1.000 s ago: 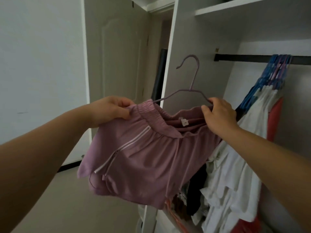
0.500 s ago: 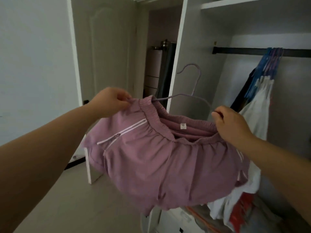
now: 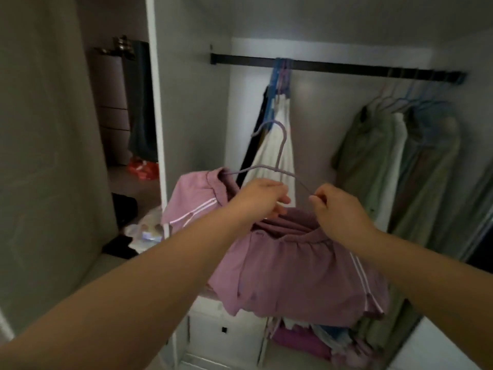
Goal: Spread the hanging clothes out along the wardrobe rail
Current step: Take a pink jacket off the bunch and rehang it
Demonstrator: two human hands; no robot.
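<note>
We hold the mauve fabric shorts (image 3: 288, 263) on their lilac wire hanger (image 3: 277, 161), left hand (image 3: 262, 200) and right hand (image 3: 334, 209) each pinching it, hook at twelve o'clock below the black wardrobe rail (image 3: 346, 69).

1. Both bare forearms reach forward and upward, converging toward the middle of the view.
2. The left hand (image 3: 262, 200) has its fingers curled, pinching something thin.
3. The right hand (image 3: 334, 209) is fisted, knuckles up, just beside the left.
</note>
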